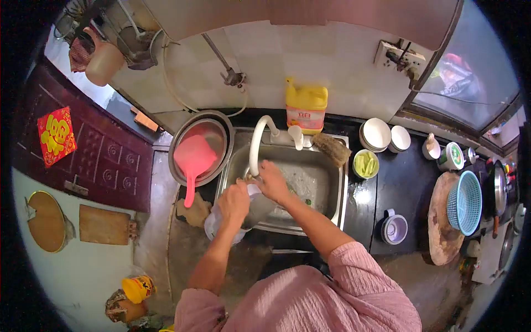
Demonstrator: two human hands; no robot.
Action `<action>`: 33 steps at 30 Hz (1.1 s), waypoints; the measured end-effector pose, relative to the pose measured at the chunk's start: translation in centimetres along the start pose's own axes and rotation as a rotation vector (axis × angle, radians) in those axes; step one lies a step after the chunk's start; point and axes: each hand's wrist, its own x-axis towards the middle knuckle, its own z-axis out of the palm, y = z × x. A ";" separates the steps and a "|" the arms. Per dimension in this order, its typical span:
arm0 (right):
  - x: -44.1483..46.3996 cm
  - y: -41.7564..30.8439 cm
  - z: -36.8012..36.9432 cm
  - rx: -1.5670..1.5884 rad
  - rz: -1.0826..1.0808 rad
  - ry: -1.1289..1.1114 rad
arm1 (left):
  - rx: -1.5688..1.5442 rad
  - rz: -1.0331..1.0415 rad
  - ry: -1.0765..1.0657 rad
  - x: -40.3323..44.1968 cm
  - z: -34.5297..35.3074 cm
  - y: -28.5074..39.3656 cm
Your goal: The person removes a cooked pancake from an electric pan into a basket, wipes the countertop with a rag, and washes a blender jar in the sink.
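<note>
Below the white faucet [258, 141], both hands are at the left part of the steel sink [341, 188]. My left hand [234, 200] is closed on the rim of a clear plastic container [212, 224], which hangs over the sink's near left edge. My right hand [271, 180] is bent close beside it, under the spout, next to a whitish part of the container; what its fingers hold, if anything, is hidden. Water and a few green bits lie on the sink bottom.
A pink ladle [194, 156] rests in metal basins [227, 135] left of the sink. Behind stands a yellow jug [306, 105]. To the right are white bowls [376, 134], sliced greens [365, 164], a purple cup [394, 229] and a blue basket [465, 203] on a wooden board [441, 221].
</note>
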 end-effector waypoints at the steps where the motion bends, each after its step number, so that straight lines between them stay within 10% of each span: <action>1: 0.2 0.4 0.1 -0.062 -0.087 -0.020 | 0.005 0.001 -0.014 0.0 -0.5 -0.1; 4: 1.1 0.3 -1.9 0.783 0.767 -0.542 | 0.036 -0.007 0.100 0.4 0.8 -2.3; 7: -0.1 4.0 -0.3 0.766 0.982 -0.746 | 0.005 -0.115 0.069 1.1 1.1 -2.7; 13: -2.5 -0.7 2.0 1.424 1.164 0.169 | -0.040 -0.079 0.098 3.2 1.4 -3.3; 16: -2.6 -3.6 2.3 0.981 0.978 0.243 | -0.363 -0.212 0.075 5.9 8.5 -8.1; 20: -3.0 -6.4 2.1 0.395 0.714 0.321 | -1.233 -0.922 0.042 4.6 1.8 -1.8; 23: -2.9 -10.0 -0.6 -0.321 0.296 0.155 | -1.353 -0.871 -0.068 4.0 2.4 -1.3; 26: -3.0 -7.7 -0.7 -0.165 0.297 0.100 | -1.459 -0.904 -0.018 3.0 2.1 0.0; 33: -5.9 3.7 3.9 1.298 1.253 -0.072 | -1.404 -0.760 -0.154 1.9 1.6 -0.5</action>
